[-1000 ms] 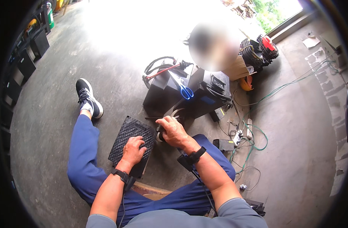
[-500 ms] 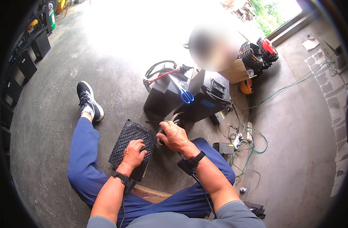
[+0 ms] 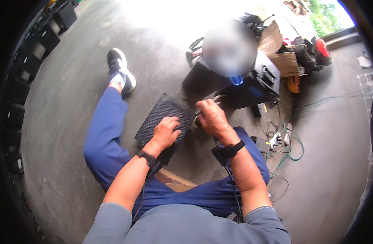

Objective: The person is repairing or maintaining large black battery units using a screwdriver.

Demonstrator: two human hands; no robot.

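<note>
A black box with a ribbed top [image 3: 164, 106] stands tilted between my legs. My left hand [image 3: 166, 132] lies on its ribbed face, fingers spread and holding nothing. Just right of the box's upper edge, my right hand [image 3: 213, 116] is closed. The earlier picture shows a thin dark rod coming out of that fist; now the rod is blurred and mostly hidden. Beyond my right hand stands a large black case [image 3: 247, 95] with a handle on its side. The blue handles of scissors [image 3: 236, 80] show on top, partly covered by a blurred disc.
Cables and a white power strip [image 3: 274, 140] lie on the floor at right, near a green cord [image 3: 302, 152]. Torn cardboard [image 3: 286, 63] is behind the case. Black boxes [image 3: 48, 38] line the left side. My shoe [image 3: 121, 69] rests far left.
The view has swung left, so the scene sits farther right and higher up. My left hand stays on the ribbed box, and my right hand stays closed beside it.
</note>
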